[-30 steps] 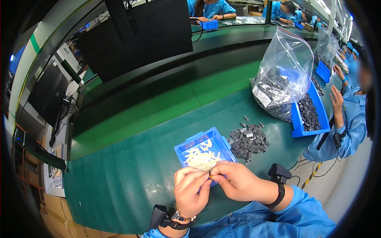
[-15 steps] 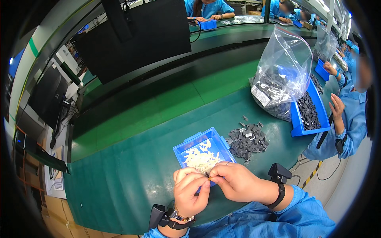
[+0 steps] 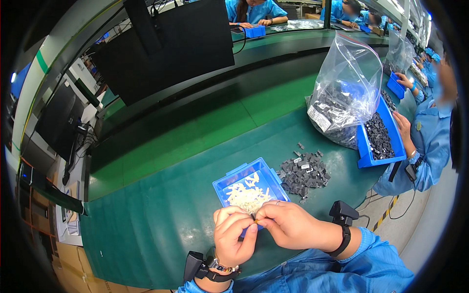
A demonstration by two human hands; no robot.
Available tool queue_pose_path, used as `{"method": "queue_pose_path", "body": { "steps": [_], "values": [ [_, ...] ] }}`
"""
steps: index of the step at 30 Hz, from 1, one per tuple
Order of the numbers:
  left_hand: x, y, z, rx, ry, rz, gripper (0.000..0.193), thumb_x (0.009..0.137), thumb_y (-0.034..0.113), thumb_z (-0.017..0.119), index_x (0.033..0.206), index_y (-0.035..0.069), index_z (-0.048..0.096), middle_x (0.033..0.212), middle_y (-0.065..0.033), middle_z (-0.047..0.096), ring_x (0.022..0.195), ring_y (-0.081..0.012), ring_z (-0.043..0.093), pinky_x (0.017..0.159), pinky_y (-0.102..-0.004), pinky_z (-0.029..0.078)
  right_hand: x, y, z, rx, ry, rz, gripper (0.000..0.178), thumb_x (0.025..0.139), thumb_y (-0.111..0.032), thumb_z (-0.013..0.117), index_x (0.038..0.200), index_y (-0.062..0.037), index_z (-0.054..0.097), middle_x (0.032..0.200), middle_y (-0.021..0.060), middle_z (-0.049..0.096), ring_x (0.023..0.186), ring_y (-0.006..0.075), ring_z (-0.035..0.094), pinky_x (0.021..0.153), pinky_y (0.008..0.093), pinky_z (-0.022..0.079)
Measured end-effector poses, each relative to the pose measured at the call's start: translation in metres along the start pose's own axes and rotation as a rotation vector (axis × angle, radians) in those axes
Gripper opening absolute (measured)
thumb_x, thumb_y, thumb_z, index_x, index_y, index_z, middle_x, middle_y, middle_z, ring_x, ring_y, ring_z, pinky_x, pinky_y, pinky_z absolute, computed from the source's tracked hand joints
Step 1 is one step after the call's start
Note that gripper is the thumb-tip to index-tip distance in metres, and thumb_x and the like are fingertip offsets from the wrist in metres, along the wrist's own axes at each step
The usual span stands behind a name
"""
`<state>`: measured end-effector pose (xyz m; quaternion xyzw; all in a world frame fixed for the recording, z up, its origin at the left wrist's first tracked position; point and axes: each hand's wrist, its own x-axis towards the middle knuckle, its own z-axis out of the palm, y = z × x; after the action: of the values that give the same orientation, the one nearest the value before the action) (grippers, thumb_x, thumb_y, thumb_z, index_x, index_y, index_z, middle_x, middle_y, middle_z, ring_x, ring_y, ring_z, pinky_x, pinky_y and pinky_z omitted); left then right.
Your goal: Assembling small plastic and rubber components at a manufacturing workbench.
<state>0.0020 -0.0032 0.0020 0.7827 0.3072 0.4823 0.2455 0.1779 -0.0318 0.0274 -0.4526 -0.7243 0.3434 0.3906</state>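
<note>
Over the near edge of a shallow blue tray (image 3: pixel 232 182), both my hands meet with pinched fingertips. A small black part (image 3: pixel 253 216) with a yellowish bit beside it sits between them, mostly covered by the fingers. My left hand (image 3: pixel 232 234) grips it from the left, its fingers curled. From the right, my right hand (image 3: pixel 289 225) pinches the same spot between thumb and forefinger. Cream-coloured small strips (image 3: pixel 244 196) lie heaped in the tray. Just right of the tray, a loose pile of dark grey small parts (image 3: pixel 304 172) rests on the green mat.
A clear plastic bag (image 3: pixel 346 73) of dark parts stands at the right, against a long blue bin (image 3: pixel 377 162) of similar parts. A co-worker's hand (image 3: pixel 404 131) is at that bin. A black monitor (image 3: pixel 166 53) hangs over the far left.
My hands stay nearly in place, fingertips shifting very slightly; the black part shows a little more. The co-worker's raised hand at the right has come down to the long bin's side.
</note>
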Motion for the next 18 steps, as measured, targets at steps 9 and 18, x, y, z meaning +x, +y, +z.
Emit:
{"method": "queue_pose_path", "body": {
  "steps": [9, 18],
  "values": [
    [-0.0006, -0.0009, -0.0005, 0.003, -0.018, 0.021, 0.007, 0.081, 0.005, 0.068, 0.079, 0.001, 0.063, 0.078, -0.0077, 0.063, 0.084, -0.0274, 0.058, 0.083, -0.0375, 0.041, 0.0004, -0.0050, -0.0045, 0.063, -0.037, 0.041, 0.006, 0.092, -0.006, 0.058, 0.095, -0.0014, 0.057, 0.086, 0.0185, 0.063, 0.084, 0.0401, 0.062, 0.074, 0.0458, 0.049],
    [0.0006, 0.0007, -0.0013, 0.071, 0.019, 0.009, 0.005, 0.075, 0.002, 0.068, 0.073, 0.004, 0.063, 0.073, -0.0060, 0.063, 0.080, -0.0260, 0.059, 0.080, -0.0372, 0.040, -0.0045, -0.0038, -0.0080, 0.059, -0.056, 0.064, 0.005, 0.091, -0.005, 0.058, 0.095, -0.0017, 0.058, 0.085, 0.0179, 0.063, 0.083, 0.0386, 0.062, 0.074, 0.0445, 0.049]
  ]
}}
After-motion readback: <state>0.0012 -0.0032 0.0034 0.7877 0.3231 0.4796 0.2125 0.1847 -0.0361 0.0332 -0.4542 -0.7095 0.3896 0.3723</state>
